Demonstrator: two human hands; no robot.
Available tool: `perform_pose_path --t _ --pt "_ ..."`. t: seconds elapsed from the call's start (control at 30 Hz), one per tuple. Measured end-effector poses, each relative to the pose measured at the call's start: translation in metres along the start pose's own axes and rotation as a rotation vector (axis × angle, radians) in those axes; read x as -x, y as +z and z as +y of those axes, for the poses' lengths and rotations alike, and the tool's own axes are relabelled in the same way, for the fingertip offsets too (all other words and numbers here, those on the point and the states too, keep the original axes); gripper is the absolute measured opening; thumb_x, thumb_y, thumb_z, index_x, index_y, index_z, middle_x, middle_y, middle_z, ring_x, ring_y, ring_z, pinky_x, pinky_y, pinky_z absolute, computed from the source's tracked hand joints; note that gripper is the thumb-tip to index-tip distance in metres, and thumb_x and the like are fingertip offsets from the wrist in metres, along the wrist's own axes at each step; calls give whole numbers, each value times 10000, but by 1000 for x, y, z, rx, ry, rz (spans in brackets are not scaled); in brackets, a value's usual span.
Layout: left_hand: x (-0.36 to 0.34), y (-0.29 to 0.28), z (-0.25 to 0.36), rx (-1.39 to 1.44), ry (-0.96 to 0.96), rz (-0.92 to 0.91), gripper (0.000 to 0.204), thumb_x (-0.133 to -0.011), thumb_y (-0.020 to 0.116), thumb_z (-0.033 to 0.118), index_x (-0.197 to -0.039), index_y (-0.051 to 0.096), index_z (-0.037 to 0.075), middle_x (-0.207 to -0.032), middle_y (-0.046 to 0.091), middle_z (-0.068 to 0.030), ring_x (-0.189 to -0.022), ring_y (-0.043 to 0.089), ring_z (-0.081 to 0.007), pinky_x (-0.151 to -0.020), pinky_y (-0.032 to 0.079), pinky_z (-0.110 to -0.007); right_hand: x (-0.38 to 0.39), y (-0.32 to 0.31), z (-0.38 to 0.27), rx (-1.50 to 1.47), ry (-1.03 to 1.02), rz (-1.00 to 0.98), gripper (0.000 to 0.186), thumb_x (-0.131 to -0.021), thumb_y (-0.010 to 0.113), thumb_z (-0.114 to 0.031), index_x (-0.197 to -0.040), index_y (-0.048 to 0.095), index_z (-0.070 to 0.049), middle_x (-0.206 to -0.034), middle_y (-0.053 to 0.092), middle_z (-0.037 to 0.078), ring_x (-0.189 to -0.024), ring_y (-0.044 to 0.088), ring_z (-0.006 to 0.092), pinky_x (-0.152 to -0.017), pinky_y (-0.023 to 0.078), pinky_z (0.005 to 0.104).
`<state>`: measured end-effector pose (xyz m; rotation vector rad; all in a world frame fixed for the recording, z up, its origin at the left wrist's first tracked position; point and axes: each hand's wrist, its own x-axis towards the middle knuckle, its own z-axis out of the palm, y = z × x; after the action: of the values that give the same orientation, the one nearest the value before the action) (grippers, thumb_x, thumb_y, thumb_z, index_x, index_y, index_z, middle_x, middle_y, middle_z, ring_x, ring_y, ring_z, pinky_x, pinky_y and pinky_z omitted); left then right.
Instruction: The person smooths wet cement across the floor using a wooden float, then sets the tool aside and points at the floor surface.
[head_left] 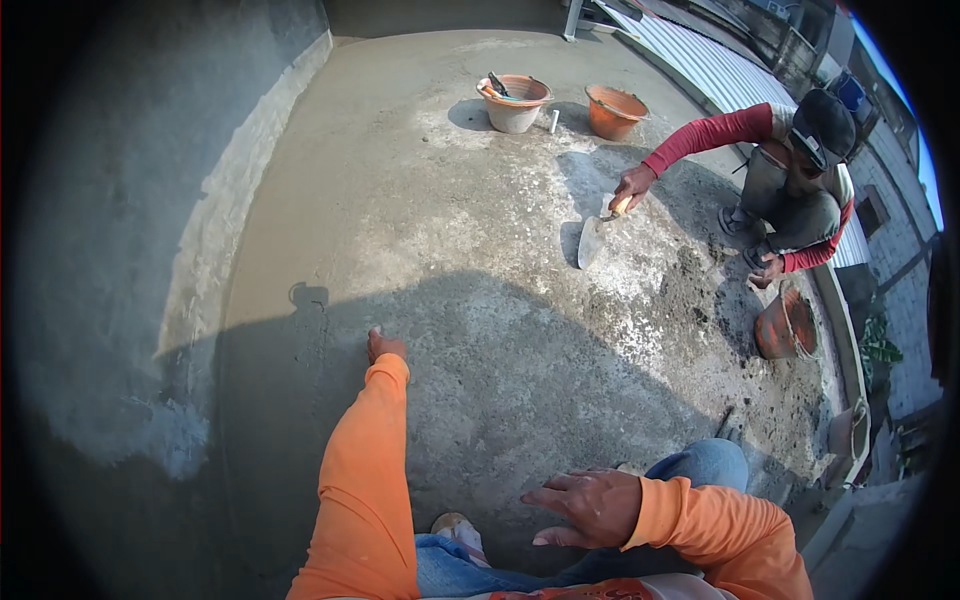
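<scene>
My left hand (387, 347) reaches forward above the rough grey concrete floor (470, 370). It is mostly closed, with one finger or thumb sticking out; no object shows in it. My right hand (588, 508) hovers palm down by my knee, fingers spread, holding nothing. At the right, a crouching co-worker (800, 190) grips a trowel (592, 240) by its wooden handle, its blade low over the pale patch of floor. The co-worker's other hand (766, 270) hangs near an orange bucket (785, 325) smeared with cement.
Two orange tubs, one (515, 115) with tools in it and another (614, 115), stand on the far floor beside a short white pipe (554, 122). A cement wall (150, 230) rises at left. A low ledge (843, 330) and corrugated roofing (690, 50) border the right side.
</scene>
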<state>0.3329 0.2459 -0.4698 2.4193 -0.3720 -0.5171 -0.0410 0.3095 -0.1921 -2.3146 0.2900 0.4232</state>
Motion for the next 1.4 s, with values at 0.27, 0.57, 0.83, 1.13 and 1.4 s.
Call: perform_pose_path --t 0.27,0.57,0.83,1.13,1.4 --pt "-7 5 1 37 -28 -53 423 -818 464 27 -1240 484 54 -1256 520 -181 -1139 519 -352 -940 438 -407 1 4 2 -22 19 -3 575 -900 475 -458 -1257 437 -9 -1072 561 229 -977 577 385 -846 471 449" --pt "-11 5 -3 45 -41 -57 371 -813 468 48 -1175 546 65 -1179 575 -195 -1089 559 -354 -911 451 -388 1 7 0 -42 20 45 510 -872 519 -406 -1201 477 -18 -1029 576 224 -962 588 390 -818 488 458" --pt "-29 19 -12 -129 26 -54 277 -836 479 135 -1071 599 48 -1102 617 -183 -1030 586 -362 -869 469 -408 2 5 2 -18 39 -26 566 -887 488 -449 -1242 440 -12 -1060 559 228 -980 572 393 -836 474 462" --pt "-87 28 -65 -10 10 -84 275 -848 468 185 -1015 639 50 -1029 648 -169 -950 621 -339 -817 488 -389 0 1 -3 -26 41 -27 547 -864 533 -407 -1242 455 -19 -1048 569 213 -999 572 372 -845 471 450" --pt "-51 26 -41 59 36 -47 260 -851 478 138 -1052 621 55 -1042 645 -150 -959 619 -326 -817 487 -382 2 8 3 -25 48 -4 553 -862 530 -406 -1247 448 -16 -1048 566 220 -1004 567 377 -847 472 450"
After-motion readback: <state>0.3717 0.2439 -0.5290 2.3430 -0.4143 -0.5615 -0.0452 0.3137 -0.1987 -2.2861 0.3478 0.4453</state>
